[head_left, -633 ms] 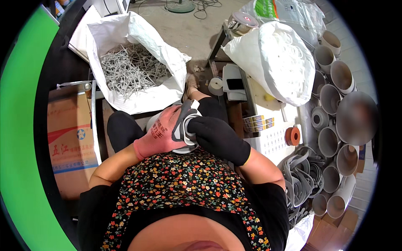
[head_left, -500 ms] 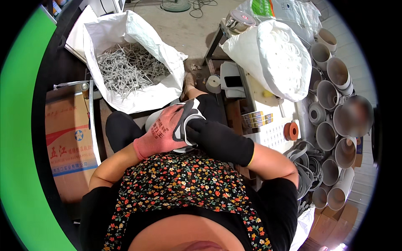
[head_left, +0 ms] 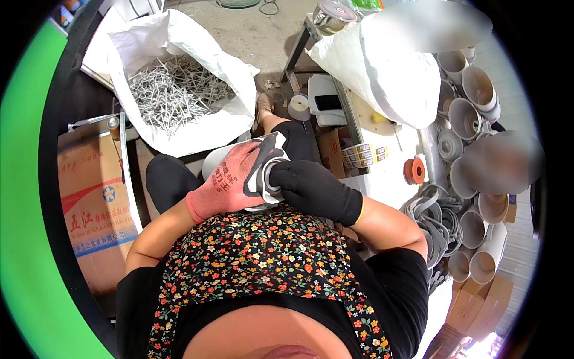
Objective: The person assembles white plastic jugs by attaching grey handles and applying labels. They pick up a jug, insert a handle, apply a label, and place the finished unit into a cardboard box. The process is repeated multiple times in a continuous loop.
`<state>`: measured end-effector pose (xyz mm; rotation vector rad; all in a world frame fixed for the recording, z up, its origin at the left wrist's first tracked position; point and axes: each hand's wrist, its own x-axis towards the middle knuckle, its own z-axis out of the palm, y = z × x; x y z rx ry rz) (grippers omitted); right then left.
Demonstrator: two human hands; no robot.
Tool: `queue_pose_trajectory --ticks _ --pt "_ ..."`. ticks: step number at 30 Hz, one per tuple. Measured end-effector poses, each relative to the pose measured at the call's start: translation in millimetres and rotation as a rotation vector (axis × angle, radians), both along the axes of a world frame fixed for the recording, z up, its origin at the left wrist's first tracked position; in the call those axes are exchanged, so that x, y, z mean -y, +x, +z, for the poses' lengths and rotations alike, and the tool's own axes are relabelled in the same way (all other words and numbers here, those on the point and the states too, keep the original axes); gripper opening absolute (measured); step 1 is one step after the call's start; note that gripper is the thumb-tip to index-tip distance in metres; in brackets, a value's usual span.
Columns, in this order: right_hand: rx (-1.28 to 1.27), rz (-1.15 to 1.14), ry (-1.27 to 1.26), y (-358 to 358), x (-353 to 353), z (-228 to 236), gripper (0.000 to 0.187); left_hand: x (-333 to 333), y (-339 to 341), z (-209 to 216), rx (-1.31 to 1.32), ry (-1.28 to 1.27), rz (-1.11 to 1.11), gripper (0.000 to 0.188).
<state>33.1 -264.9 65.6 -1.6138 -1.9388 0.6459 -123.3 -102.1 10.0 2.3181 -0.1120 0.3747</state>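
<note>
- Lettering in dark ink, several lines of characters, covers the back of the pink glove on the left hand [head_left: 230, 178].
- That hand is wrapped around a pale grey hollow piece [head_left: 214, 160], which lies above the lap at the near centre.
- The right hand [head_left: 317, 188], in a black glove with a yellow cuff edge, presses its fingers at the open right end of the piece; the two hands meet there, together on it.
- On the left, a brown carton [head_left: 89, 158] carries red characters, a red band, a blue emblem with a pale star-like shape, and a blue strip with further writing along its near part.
- On the counter [head_left: 391, 191] at right, small yellow-and-dark printed labels [head_left: 366, 155] lie in rows, their text too small to make out; an orange-red roll [head_left: 414, 172] sits near them.
- At the counter's far end, a round tin [head_left: 333, 17] shows a red mark on its lid.
- Under the counter, a small carton [head_left: 330, 154] bears a red round mark.
- Far left, a white sack [head_left: 221, 128] holds grey nail-like pieces [head_left: 173, 99].
</note>
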Motion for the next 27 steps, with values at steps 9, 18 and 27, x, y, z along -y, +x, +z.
queue_pose_trajectory --ticks 9,18,27 --pt "0.273 0.194 -0.036 5.0 14.6 -10.6 0.014 6.9 15.9 2.6 0.025 0.114 -0.098 0.085" --pt "0.186 0.206 0.117 16.8 40.2 -43.7 0.009 20.6 44.3 24.7 -0.147 0.051 -0.314 0.074" --pt "0.192 -0.094 0.244 -1.3 77.6 -96.8 0.01 0.7 61.8 26.1 -0.317 -0.399 -0.241 0.075"
